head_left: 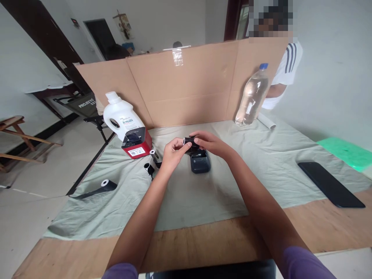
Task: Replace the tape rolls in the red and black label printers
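Note:
Both of my hands meet over the middle of the cloth, holding a small black paper roll (188,142) with a white core. My left hand (175,152) has it pinched at the left end, thumb on top. From the other side, my right hand (209,142) closes its fingers and thumb on the roll. Right below them sits a dark, compact device (200,164) like a portable label printer, its far part hidden by my hands. To the left lie more black rolls: one with a long loose strip (108,185), another (149,168), and a third (154,154).
A red and black box-shaped device (136,145) stands before a white detergent jug (122,116). Cardboard (186,89) walls off the back. A clear water bottle (252,97) leans there, near a white tube (266,121). A black phone (329,184) lies right; a person stands behind the cardboard.

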The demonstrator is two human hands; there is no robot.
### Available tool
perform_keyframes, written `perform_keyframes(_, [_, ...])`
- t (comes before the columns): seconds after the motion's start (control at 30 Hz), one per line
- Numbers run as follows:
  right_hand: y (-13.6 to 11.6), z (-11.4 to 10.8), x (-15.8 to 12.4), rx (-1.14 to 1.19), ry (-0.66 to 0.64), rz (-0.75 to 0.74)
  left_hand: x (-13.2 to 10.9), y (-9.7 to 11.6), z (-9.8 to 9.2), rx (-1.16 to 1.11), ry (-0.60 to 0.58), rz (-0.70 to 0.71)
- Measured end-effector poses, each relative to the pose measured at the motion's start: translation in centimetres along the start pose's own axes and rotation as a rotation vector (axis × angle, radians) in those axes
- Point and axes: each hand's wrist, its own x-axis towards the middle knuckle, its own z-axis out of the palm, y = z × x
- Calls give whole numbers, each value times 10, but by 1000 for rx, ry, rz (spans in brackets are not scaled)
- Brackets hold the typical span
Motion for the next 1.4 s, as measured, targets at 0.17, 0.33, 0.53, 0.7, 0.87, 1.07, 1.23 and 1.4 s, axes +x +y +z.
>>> perform_keyframes(0.17, [9,0,6,-5,-12,-108,1,-6,4,-79,-30,-72])
perform_keyframes(0.33, [30,-14,10,-174,53,-68,-29,-25,24,-145,-11,-280])
perform_keyframes(0.53, [53,-18,9,-672,-3,86,-74,-49,51,-97,22,-302])
perform_keyframes(0.7, [68,-5,12,-856,17,92,-74,-59,55,-54,54,-381])
perform_keyframes(0.87, [75,3,14,-928,2,106,-74,-64,54,-50,88,-398])
perform_keyframes(1.07, [78,13,11,-968,124,254,-74,-65,56,-92,116,-410])
perform_keyframes(1.23, [83,12,19,-835,382,277,-76,-73,57,-99,116,-360])
perform_keyframes(1.4, [98,3,28,-370,444,146,-79,-75,55,-73,88,-312])
